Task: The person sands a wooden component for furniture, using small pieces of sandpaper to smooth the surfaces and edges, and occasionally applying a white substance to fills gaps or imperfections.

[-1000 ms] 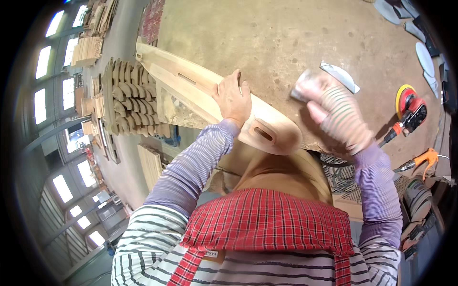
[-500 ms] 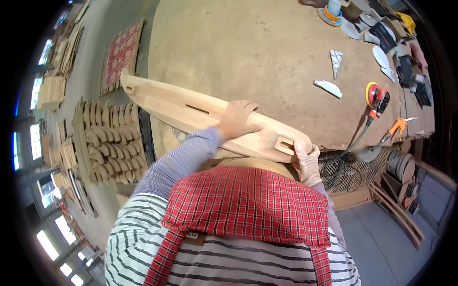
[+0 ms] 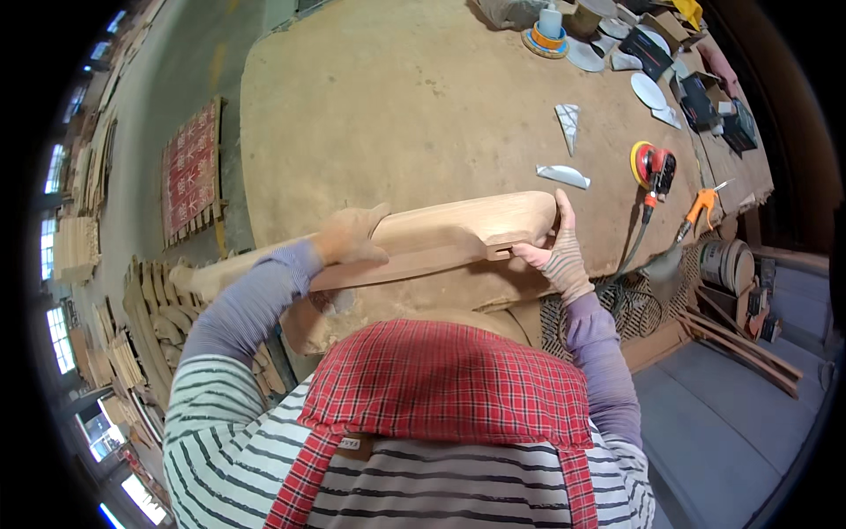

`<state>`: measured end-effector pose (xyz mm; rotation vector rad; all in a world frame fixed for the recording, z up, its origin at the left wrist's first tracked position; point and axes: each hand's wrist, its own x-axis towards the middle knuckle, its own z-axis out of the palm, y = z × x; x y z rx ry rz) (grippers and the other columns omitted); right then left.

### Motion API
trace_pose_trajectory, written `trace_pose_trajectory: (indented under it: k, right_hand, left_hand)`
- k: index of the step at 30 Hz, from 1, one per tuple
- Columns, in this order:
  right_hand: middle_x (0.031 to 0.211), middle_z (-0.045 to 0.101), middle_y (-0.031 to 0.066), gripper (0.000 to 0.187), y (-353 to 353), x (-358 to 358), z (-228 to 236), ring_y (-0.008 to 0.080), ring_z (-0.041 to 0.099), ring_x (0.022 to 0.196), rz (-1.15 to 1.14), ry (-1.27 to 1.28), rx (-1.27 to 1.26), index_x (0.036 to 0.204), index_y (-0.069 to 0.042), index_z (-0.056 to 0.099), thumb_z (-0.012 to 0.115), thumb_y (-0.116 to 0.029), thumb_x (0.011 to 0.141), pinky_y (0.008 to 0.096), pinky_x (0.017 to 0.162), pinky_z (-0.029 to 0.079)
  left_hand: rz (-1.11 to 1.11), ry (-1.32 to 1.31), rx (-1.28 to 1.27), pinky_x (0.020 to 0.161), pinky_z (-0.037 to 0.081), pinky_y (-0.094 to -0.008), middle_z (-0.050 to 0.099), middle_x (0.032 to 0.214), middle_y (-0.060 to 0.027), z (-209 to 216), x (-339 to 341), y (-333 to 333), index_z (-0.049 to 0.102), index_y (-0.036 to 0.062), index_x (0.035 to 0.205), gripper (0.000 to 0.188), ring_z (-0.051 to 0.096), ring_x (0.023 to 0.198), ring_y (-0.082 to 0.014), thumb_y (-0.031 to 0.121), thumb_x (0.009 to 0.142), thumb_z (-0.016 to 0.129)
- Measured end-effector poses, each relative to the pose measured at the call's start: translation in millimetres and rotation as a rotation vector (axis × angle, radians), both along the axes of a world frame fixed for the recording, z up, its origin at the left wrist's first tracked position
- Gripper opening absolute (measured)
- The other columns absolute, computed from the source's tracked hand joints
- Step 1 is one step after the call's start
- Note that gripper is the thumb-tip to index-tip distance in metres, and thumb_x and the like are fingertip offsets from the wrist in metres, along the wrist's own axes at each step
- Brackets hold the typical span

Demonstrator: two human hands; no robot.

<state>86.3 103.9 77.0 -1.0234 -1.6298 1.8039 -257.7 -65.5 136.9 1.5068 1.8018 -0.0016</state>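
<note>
A long, pale wooden piece (image 3: 441, 240) with a rounded right end lies across my front at the near side of the bench, tilted so that a smooth side faces up. Its narrow left end reaches out past the bench edge. My left hand (image 3: 348, 236) is wrapped over its middle, thumb on the near face. At the rounded end my right hand (image 3: 561, 251) grips it, fingers behind and thumb near a small notch. The far side of the piece is hidden.
On the brown-covered bench (image 3: 379, 115), a red sander (image 3: 652, 166) and an orange air blow gun (image 3: 702, 207) lie to the right. Folded sanding sheets (image 3: 564, 176), a white bottle (image 3: 550, 19) and dark boxes (image 3: 646, 51) sit farther off. Curved wooden parts (image 3: 159, 309) are stacked at left.
The wooden piece has been rolled, so its slotted face no longer shows, and its right end has swung away from me. My left hand has moved left along it.
</note>
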Motion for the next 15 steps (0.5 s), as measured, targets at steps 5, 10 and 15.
trace_pose_trajectory:
  k: [5, 10, 15]
  right_hand:
    - [0.146, 0.042, 0.0183, 0.095, 78, -26, 42, 0.0286, 0.044, 0.134, 0.346, -0.164, 0.093, 0.151, -0.003, 0.034, 0.086, -0.024, 0.074, 0.0431, 0.108, 0.042]
    - [0.145, 0.046, 0.0192, 0.088, 204, -92, 27, 0.0318, 0.050, 0.128, -0.151, -0.269, 0.440, 0.144, -0.005, 0.043, 0.086, -0.036, 0.073, 0.0437, 0.106, 0.043]
    - [0.143, 0.048, 0.0200, 0.089, 316, -170, -6, 0.0380, 0.046, 0.130, -0.403, -0.546, 0.865, 0.140, -0.007, 0.046, 0.085, -0.048, 0.071, 0.0463, 0.109, 0.037]
  left_hand:
    - [0.242, 0.178, 0.103, 0.077, 0.050, -0.0494, 0.068, 0.097, -0.0188, 23, 24, -17, 0.061, 0.0069, 0.107, 0.050, 0.064, 0.090, -0.0403, 0.036, 0.069, 0.076]
    - [0.295, 0.312, 0.335, 0.074, 0.049, -0.0503, 0.068, 0.092, -0.0184, 7, 40, -39, 0.065, 0.0081, 0.103, 0.049, 0.064, 0.085, -0.0405, 0.044, 0.072, 0.076]
    - [0.340, 0.229, 0.189, 0.079, 0.044, -0.0461, 0.066, 0.092, -0.0107, 24, 54, -21, 0.062, 0.0117, 0.110, 0.043, 0.063, 0.090, -0.0329, 0.038, 0.078, 0.070]
